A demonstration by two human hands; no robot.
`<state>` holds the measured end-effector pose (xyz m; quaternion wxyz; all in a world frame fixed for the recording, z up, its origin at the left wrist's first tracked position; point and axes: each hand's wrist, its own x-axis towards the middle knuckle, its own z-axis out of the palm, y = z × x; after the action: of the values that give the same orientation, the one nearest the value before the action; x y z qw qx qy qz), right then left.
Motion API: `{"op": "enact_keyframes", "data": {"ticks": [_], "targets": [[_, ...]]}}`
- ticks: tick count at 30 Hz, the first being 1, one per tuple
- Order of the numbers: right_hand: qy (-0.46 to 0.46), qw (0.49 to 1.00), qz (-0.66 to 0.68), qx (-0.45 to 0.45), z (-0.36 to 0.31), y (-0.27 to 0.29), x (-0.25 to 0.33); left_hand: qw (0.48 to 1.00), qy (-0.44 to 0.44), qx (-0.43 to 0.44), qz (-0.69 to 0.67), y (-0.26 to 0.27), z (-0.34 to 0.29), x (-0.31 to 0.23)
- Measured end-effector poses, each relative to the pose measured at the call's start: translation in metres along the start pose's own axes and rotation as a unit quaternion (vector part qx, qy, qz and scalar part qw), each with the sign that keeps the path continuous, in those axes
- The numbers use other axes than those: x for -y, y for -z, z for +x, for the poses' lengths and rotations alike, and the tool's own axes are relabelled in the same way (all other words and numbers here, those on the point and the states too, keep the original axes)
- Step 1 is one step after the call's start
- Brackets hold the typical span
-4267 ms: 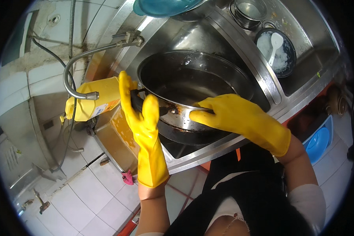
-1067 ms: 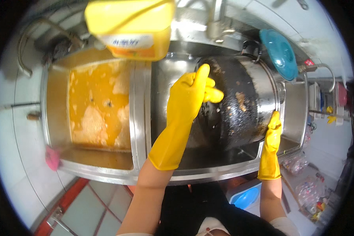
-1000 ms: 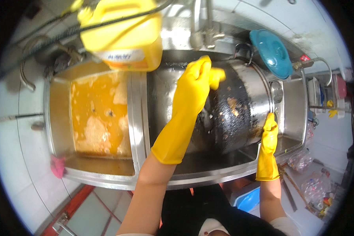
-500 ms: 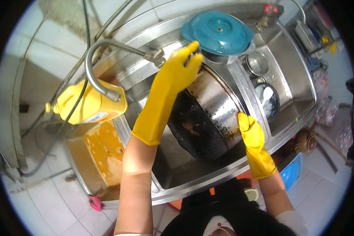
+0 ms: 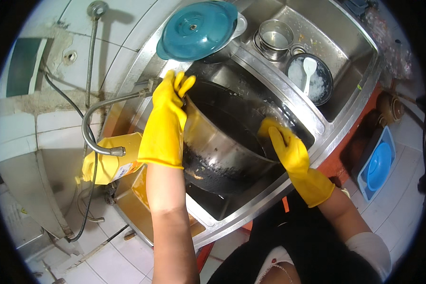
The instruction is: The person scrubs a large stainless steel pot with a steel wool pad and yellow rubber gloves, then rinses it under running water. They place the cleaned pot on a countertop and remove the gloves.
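Note:
A large metal pot (image 5: 217, 139), blackened with soot along its lower side, leans in the middle sink basin with dark liquid inside. My left hand (image 5: 164, 113), in a long yellow rubber glove, grips its left rim, thumb and fingers bent at the edge. At the near right rim is my right hand (image 5: 291, 154) in a matching glove. Its fingertips are smeared by motion over the pot's opening, so their hold cannot be made out. A curved metal faucet (image 5: 92, 111) arches beside my left forearm.
Beyond the pot stands a lidded pot with a teal lid (image 5: 196, 29). The right basin holds metal cups (image 5: 274, 35) and a dark bowl (image 5: 324, 90) with a white spoon (image 5: 309, 71). A yellow jug (image 5: 113, 156) lies left of the left basin, which contains orange liquid (image 5: 141, 189).
The pot has tipped so that its opening and dark contents show, where its sooty underside faced me before. My left hand has come nearer with its rim. The view has turned.

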<state>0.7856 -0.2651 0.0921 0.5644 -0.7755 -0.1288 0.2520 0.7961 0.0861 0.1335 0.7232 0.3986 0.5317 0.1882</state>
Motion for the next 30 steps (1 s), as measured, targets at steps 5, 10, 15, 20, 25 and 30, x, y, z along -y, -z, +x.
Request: {"op": "enact_keyframes", "data": {"ticks": [5,10,15,20,25,30], "targets": [[-0.388,0.914,-0.114,0.026,0.002,-0.015,-0.070,0.993,0.038,-0.105,0.045,0.035,-0.038,-0.001],[-0.446,0.869,-0.131,0.167,0.009,-0.037,-0.133,0.993,0.046,-0.106,-0.021,0.072,-0.076,0.001],[-0.386,0.847,-0.258,0.259,0.012,-0.063,-0.167,0.992,-0.061,-0.111,0.007,0.067,-0.136,0.014],[-0.344,0.827,-0.312,0.318,-0.001,-0.089,-0.177,0.967,-0.185,-0.154,0.080,0.033,-0.210,0.036],[-0.332,0.810,-0.289,0.389,-0.016,-0.096,-0.176,0.929,-0.240,-0.226,0.167,-0.003,-0.263,0.040],[-0.341,0.863,-0.220,0.303,-0.023,-0.095,-0.161,0.909,-0.310,-0.234,0.154,-0.036,-0.303,0.050]]}}
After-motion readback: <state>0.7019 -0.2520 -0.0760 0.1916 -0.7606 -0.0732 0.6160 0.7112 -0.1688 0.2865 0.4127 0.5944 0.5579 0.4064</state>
